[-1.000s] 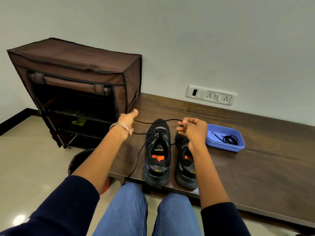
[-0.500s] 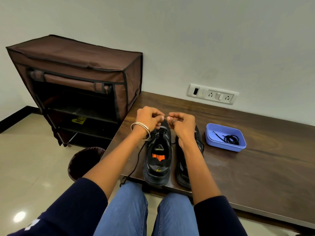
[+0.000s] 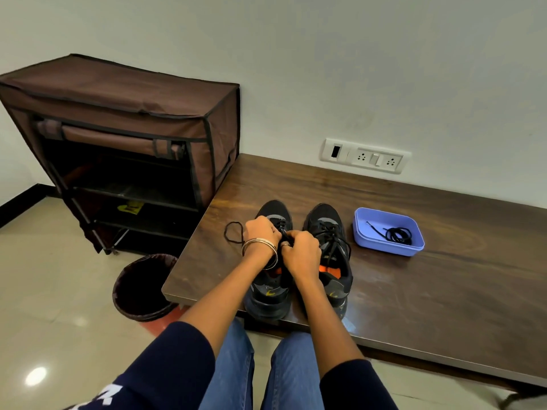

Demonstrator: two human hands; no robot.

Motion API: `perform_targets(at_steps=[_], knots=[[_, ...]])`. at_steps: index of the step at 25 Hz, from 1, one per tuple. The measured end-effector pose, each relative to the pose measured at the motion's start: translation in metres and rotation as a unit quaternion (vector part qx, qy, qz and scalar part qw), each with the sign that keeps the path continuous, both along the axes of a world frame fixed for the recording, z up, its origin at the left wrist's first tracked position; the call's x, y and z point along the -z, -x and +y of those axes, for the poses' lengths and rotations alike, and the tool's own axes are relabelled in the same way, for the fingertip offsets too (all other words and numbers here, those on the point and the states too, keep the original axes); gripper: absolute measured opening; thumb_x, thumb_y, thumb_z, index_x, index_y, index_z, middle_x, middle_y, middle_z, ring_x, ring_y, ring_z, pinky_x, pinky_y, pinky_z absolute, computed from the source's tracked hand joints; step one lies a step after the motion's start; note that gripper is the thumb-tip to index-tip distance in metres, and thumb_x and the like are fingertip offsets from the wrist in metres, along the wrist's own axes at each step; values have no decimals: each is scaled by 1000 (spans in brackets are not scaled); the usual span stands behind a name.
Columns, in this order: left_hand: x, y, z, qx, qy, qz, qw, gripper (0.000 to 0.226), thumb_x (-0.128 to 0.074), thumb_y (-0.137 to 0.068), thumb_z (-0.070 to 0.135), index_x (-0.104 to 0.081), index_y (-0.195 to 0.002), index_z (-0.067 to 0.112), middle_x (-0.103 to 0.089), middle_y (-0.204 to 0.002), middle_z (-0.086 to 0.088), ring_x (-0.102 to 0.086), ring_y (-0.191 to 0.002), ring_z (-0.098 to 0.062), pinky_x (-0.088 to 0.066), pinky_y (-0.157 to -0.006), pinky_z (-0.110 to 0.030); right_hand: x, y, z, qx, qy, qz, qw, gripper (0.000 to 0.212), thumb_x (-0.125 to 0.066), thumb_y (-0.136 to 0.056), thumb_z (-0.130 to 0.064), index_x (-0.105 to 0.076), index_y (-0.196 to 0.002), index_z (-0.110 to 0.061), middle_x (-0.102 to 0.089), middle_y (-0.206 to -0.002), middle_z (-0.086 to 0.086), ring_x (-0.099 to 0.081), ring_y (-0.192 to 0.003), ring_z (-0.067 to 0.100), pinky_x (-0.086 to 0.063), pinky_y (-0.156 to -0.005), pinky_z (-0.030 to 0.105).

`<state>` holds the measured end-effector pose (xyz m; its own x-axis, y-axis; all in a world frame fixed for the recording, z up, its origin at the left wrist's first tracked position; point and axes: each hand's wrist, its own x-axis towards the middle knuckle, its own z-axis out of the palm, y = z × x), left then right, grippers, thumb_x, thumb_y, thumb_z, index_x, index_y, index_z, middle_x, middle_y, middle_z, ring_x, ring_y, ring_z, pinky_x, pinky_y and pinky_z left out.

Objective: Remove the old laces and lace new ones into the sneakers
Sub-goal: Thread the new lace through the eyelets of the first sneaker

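left hand [image 3: 260, 232]: pinching black lace [image 3: 232, 232] over left sneaker [image 3: 270, 288]
right hand [image 3: 303, 254]: fingers curled on same lace
right sneaker [image 3: 333, 232]: laced, beside it
blue tray [image 3: 387, 247]: coiled lace [image 3: 398, 234] inside, on surface [image 3: 429, 291]

Dark wooden bench [image 3: 414, 291]: two black sneakers [image 3: 328, 250], blue tray [image 3: 384, 247], lace loop [image 3: 232, 232], probably loose.

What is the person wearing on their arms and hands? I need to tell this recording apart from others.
Both forearms are bare, with dark navy sleeves pushed up near the elbows; white lettering shows on the left one. The left hand has thin metal bangles at the wrist. The right hand wears a ring on one finger.
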<state>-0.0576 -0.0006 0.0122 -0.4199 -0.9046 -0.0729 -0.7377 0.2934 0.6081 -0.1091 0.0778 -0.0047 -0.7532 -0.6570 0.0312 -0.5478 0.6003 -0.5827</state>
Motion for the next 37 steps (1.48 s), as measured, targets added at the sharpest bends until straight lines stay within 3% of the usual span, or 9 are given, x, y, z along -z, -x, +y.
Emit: perform_targets(at_steps=[3,8,12,15,17,23,27,33,37], knots=[[9,2,1,-1,-12,28,1000,29,-55,-83,11,-62,-56,14,-55,-60,-6,-55,-63,-25,-50,-60,-37,2,2,2,-18,4,-3,1000,30,-57,-87,-19,-69,-114,-19,-67,-102,12,-63,-97,31,-49,-75,36],[20,1,-6,-34,-97,124,987,17,-64,-87,18,-77,-78,10,-73,-82,-6,-65,-82,-20,-54,-77,-33,4,6,2,-38,-10,-4,999,39,-60,-86,-17,-65,-123,-24,-67,-105,12,-63,-99,31,-53,-81,39],[22,3,-7,-45,-146,130,980,15,-67,-83,17,-69,-69,14,-64,-72,-3,-58,-73,-16,-52,-74,-34,6,6,2,-21,5,-35,999,42,-63,-84,-17,-64,-126,-24,-70,-105,10,-64,-99,29,-52,-81,35],[19,5,-8,-103,-189,146,966,13,-69,-76,18,-74,-80,7,-70,-81,-6,-64,-79,-23,-50,-64,-31,7,6,3,-22,13,-42,999,40,-63,-83,-17,-67,-122,-25,-72,-100,7,-65,-97,26,-51,-79,32],[18,7,-7,-116,-204,147,961,14,-69,-75,18,-74,-83,7,-71,-84,-8,-65,-81,-26,-52,-66,-31,5,7,3,-28,20,-47,998,39,-64,-82,-15,-69,-119,-25,-72,-98,7,-65,-96,26,-53,-81,33],[20,13,-3,-125,-167,106,972,22,-62,-84,23,-72,-92,4,-71,-95,-12,-65,-89,-30,-50,-66,-33,6,14,6,-57,-1,-44,997,48,-67,-84,-13,-60,-132,-18,-62,-124,10,-58,-115,28,-47,-97,34],[20,8,-5,-130,-212,159,955,16,-69,-78,17,-74,-86,5,-67,-80,-8,-65,-85,-29,-54,-73,-37,5,14,3,-51,-15,-28,998,45,-67,-85,-16,-62,-129,-17,-63,-120,11,-58,-113,29,-47,-91,32],[25,10,-8,-130,-228,170,950,19,-70,-73,20,-71,-81,2,-71,-89,-15,-66,-88,-33,-57,-76,-41,12,-13,9,23,60,10,998,30,-59,-88,-11,-67,-117,-10,-63,-105,13,-60,-99,30,-46,-81,35],[32,12,-6,-107,-178,133,969,19,-65,-80,24,-73,-78,6,-71,-81,-12,-65,-86,-32,-56,-71,-38,19,-17,4,20,46,71,996,24,-55,-89,-10,-67,-109,-4,-59,-100,12,-56,-97,28,-39,-73,31]])
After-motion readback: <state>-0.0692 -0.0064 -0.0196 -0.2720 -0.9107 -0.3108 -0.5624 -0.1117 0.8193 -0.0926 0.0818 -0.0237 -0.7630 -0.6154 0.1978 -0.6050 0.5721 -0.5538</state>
